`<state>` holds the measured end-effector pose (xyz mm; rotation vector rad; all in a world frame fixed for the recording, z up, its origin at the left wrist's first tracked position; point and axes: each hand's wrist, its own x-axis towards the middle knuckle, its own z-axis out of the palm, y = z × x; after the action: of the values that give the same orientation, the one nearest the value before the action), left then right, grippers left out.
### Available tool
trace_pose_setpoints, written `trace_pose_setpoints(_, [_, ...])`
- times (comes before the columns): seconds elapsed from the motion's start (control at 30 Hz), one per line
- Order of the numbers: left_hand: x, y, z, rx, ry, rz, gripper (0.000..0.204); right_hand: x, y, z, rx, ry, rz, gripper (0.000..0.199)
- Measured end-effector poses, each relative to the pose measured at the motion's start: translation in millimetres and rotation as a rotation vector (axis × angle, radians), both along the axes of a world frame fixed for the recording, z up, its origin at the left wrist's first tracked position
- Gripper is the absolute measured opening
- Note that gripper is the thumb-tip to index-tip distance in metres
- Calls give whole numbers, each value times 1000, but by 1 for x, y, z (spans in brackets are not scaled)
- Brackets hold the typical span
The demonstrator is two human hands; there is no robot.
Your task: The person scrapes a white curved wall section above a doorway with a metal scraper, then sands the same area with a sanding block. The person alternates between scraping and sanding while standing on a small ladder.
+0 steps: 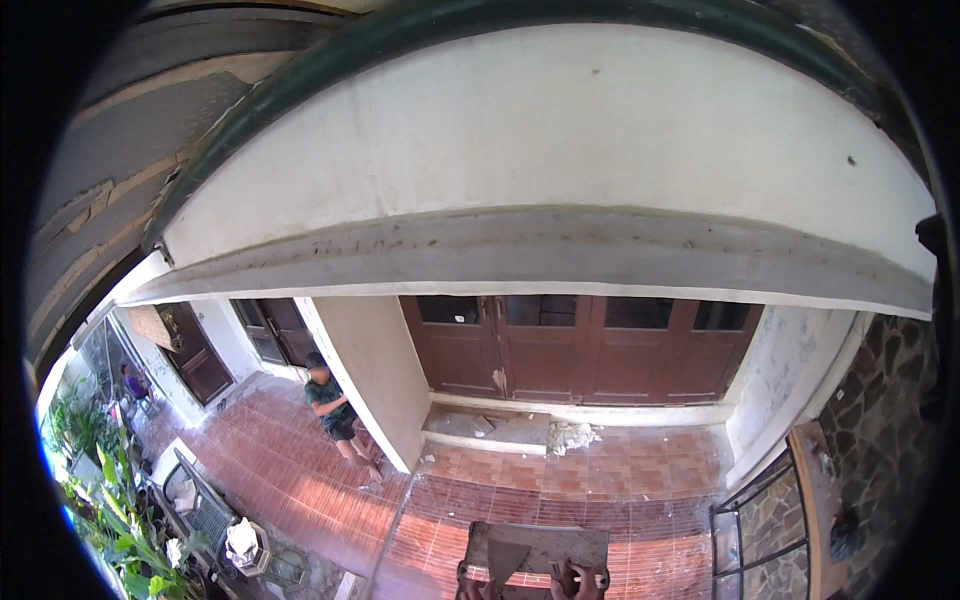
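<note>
gripping a flat grey mortar-smeared board [540, 548] at its near edge, both hands' fingers [578, 577] curled shut.

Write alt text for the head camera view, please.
At the bottom edge, two hands hold a grey board above a red tiled floor. Brown doors stand under a white overhang; a person leans on a pillar.

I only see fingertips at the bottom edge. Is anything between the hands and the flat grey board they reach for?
Nothing visible. The right hand already grips the near edge of the flat grey board; the left hand, barely in view, is at that edge too, contact unclear.
</note>
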<state>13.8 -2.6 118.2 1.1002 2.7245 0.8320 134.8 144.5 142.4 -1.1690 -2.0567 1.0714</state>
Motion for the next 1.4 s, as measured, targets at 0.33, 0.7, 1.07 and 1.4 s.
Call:
trace_pose_setpoints(0.33, [5, -11, -67, 62, 101, -16, 62, 3, 1, -21, 25, 135, -10, 49])
trace_pose_setpoints(0.7, [-97, 55, 182, 770, 534, 180, 40, -3, 5, -29, -129, 460, 163, 48])
trace_pose_setpoints(1.07, [-221, 163, 456, 813, 902, 48, 43, 1, 6, -19, 106, 315, 156, 51])
trace_pose_setpoints(1.4, [-212, 166, 449, 749, 775, 51, 50, 5, 5, -16, 44, 302, 198, 51])
